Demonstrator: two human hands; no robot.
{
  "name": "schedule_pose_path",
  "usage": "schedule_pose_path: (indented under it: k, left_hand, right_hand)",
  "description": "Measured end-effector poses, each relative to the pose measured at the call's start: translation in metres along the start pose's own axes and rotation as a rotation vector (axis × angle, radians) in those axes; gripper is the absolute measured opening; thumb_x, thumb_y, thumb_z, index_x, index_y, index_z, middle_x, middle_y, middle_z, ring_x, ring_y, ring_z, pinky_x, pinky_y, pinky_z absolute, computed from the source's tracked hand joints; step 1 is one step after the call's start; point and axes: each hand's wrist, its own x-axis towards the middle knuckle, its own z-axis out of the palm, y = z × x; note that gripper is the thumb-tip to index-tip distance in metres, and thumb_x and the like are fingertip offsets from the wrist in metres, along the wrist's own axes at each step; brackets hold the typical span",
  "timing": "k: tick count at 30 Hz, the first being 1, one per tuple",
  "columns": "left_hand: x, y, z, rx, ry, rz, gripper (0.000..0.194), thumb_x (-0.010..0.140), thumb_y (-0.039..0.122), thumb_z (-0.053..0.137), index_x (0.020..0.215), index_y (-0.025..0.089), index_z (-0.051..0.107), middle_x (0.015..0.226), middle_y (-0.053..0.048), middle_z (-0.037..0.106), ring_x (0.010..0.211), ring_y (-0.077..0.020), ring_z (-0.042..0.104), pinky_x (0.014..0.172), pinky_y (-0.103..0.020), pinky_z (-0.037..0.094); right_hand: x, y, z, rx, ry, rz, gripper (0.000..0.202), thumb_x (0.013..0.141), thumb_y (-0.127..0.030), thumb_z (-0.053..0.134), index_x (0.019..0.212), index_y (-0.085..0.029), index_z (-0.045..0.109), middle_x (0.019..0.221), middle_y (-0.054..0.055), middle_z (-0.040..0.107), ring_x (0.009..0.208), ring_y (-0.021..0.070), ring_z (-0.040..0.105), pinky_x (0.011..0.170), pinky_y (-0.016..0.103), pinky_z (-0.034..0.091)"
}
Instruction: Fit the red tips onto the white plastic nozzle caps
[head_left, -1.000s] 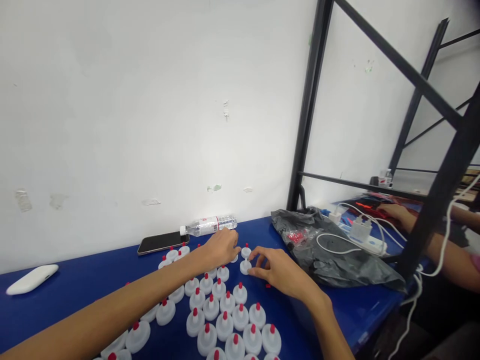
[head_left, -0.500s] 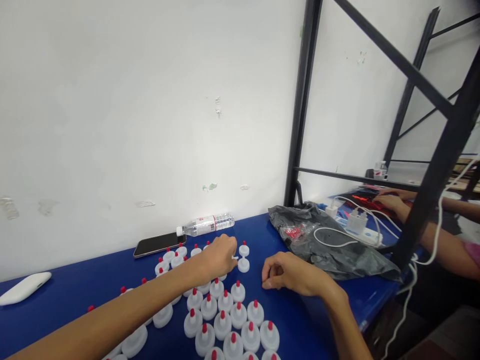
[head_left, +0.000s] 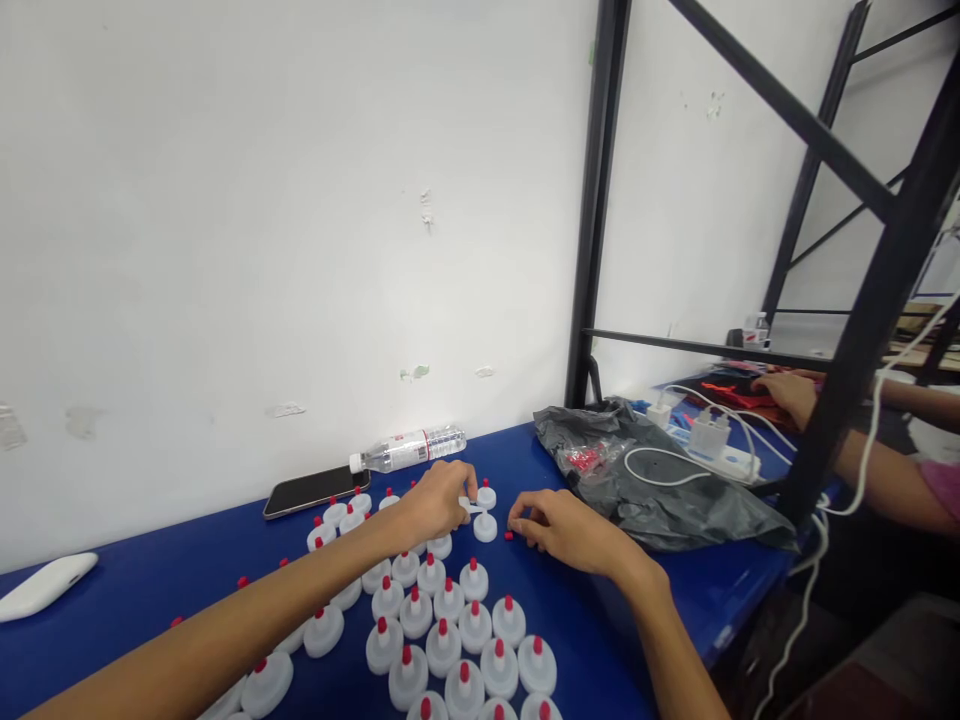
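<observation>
Here, line by line:
Left hand (head_left: 439,500): curled, fingertips pinching a small white nozzle cap (head_left: 472,507) without red tip, just above the table.
Right hand (head_left: 562,528): loosely curled, fingertips down at a tiny red tip (head_left: 508,536) on the blue table (head_left: 135,590); whether gripping it, cannot tell.
Caps: 2 white caps (head_left: 485,510) just beyond the fingers, 1 red-tipped; rows of finished red-tipped caps (head_left: 457,630) nearer the body.
Behind: lying water bottle (head_left: 409,448), dark phone (head_left: 309,489) (both by the wall).
Right side: black plastic bag (head_left: 660,495), white power strip (head_left: 720,455), another person's arm (head_left: 870,460).
Far left: white oblong object (head_left: 45,585).
</observation>
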Motion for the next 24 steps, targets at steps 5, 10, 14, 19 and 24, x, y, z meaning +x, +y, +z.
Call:
schedule_pose_path:
  k: [5,10,14,19,24]
  left_hand:
    - [0.001,-0.003,0.002,-0.08,-0.015,-0.031,0.036,0.101,0.035,0.067,0.133,0.017,0.062,0.132,-0.011,0.065,0.11,-0.0259,0.068,0.091,-0.046,0.06]
    - [0.001,-0.005,0.001,-0.081,-0.066,-0.019,0.036,0.101,0.035,0.067,0.132,0.017,0.062,0.131,-0.01,0.065,0.11,-0.0259,0.069,0.091,-0.046,0.06]
    - [0.003,-0.01,0.002,-0.021,-0.083,0.019,0.035,0.101,0.036,0.067,0.131,0.017,0.063,0.131,-0.01,0.065,0.11,-0.0262,0.069,0.091,-0.046,0.06]
    - [0.003,-0.009,0.002,0.081,-0.044,0.073,0.035,0.101,0.036,0.068,0.131,0.017,0.063,0.131,-0.01,0.065,0.111,-0.0264,0.068,0.093,-0.047,0.06]
    - [0.003,0.001,-0.014,0.105,0.012,0.112,0.034,0.101,0.036,0.067,0.13,0.017,0.064,0.13,-0.01,0.066,0.11,-0.0262,0.068,0.092,-0.046,0.06]
  right_hand:
    - [0.0,0.003,-0.001,-0.002,-0.011,0.013,0.016,0.096,-0.025,0.06,0.097,-0.02,0.076,0.076,0.003,0.076,0.068,0.0175,0.068,0.063,0.025,0.047]
    - [-0.002,0.005,-0.004,0.011,-0.04,0.027,0.013,0.094,-0.026,0.064,0.098,-0.02,0.075,0.079,0.003,0.077,0.071,0.0175,0.069,0.065,0.025,0.048]
    - [-0.001,0.004,-0.004,0.003,-0.056,0.045,0.014,0.088,-0.029,0.074,0.098,-0.02,0.075,0.081,0.002,0.077,0.071,0.0174,0.069,0.063,0.025,0.046]
    - [-0.001,0.003,-0.004,-0.006,-0.061,0.053,0.013,0.089,-0.03,0.072,0.098,-0.02,0.075,0.081,0.002,0.076,0.071,0.017,0.068,0.064,0.025,0.046]
    - [-0.001,0.004,-0.004,0.008,-0.068,0.063,0.014,0.087,-0.029,0.074,0.098,-0.02,0.074,0.079,0.001,0.075,0.069,0.0166,0.067,0.062,0.025,0.046]
